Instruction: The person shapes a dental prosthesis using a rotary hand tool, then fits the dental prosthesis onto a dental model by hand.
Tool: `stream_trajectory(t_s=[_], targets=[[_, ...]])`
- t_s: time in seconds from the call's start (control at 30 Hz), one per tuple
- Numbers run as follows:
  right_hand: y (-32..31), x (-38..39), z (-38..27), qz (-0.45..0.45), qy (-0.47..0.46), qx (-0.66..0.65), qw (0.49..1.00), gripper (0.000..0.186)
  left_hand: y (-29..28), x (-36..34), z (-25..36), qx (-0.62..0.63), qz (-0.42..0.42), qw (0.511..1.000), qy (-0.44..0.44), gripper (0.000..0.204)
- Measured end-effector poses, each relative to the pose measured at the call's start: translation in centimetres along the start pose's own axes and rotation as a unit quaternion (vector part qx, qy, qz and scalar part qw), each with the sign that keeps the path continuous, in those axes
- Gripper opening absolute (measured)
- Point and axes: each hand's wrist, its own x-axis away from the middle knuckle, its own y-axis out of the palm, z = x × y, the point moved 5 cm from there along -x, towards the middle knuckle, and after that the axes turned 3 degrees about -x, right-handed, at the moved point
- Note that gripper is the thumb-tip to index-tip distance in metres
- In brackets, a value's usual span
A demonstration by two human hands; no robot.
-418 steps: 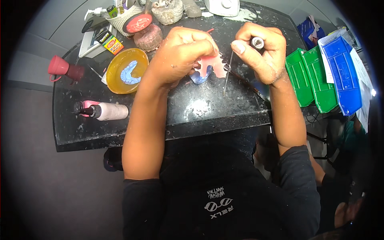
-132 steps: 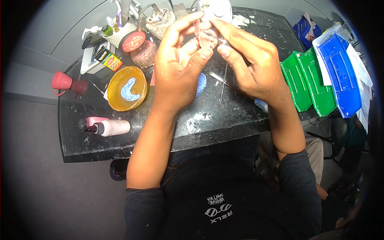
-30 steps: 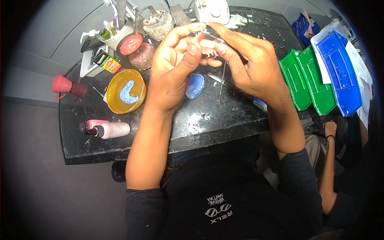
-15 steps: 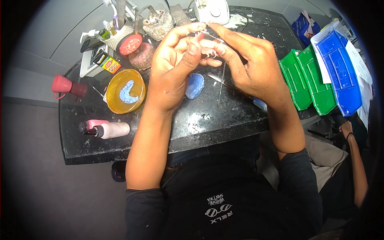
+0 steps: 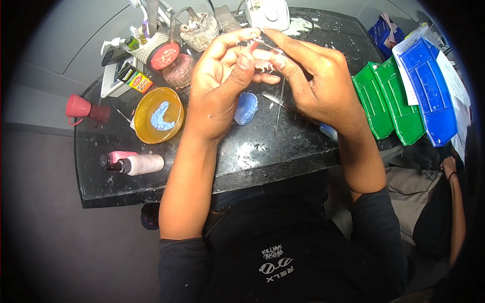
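Both hands are raised together over the far half of the table. My left hand (image 5: 217, 91) is closed around a small, pale, shiny piece with thin wires (image 5: 263, 64), which looks like a dental retainer. From the other side, the thumb and index finger of my right hand (image 5: 326, 83) pinch it. Fingers cover much of it, and glare hides its detail. Below the hands lies a round blue dental mould (image 5: 246, 108). A small metal spatula (image 5: 275, 99) and a thin rod (image 5: 279, 113) rest beside it, partly behind my right hand.
At left stand a yellow bowl (image 5: 143, 129) holding a blue dental mould (image 5: 161, 117), two squeeze bottles (image 5: 144, 165) and a red cup (image 5: 79, 107). Behind are jars (image 5: 178, 71) and a white device (image 5: 268, 15). Green trays (image 5: 399, 108) and a blue tray (image 5: 429, 91) flank the right; another person's arm (image 5: 456, 202) is beyond.
My hands and the piece between them have stayed almost still. At the right edge, the other person's hand and arm have shifted slightly outward to the right.
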Motion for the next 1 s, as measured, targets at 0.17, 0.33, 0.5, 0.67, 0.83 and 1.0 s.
stream_trajectory(t_s=[0.17,0.33,0.5,0.67,0.83,1.0], targets=[[-0.1,0.0,0.0,-0.001,-0.007,0.003,1.0,0.034,0.0,-0.1,0.1,-0.007,-0.003,1.0,0.003,0.045],[0.2,0.2,0.2,0.004,0.018,-0.01,1.0,0.033,-0.4,0.0,-0.2,-0.006,-0.005,1.0,0.006,0.045],[-0.1,0.0,0.5,0.006,0.022,-0.019,1.0,0.034,-0.1,0.0,0.1,-0.018,-0.011,1.0,0.001,0.057],[-0.2,0.1,0.7,0.015,0.023,-0.017,0.999,0.034,-0.3,-0.1,0.0,0.007,-0.02,1.0,-0.008,0.058],[-0.3,0.0,0.6,0.014,0.039,-0.027,0.999,0.035,-0.5,0.0,0.0,-0.052,0.01,0.999,0.011,0.058],[-1.0,-0.6,-0.2,0.013,0.064,-0.024,0.998,0.035,-0.3,0.0,0.3,-0.005,0.007,1.0,0.021,0.055]])
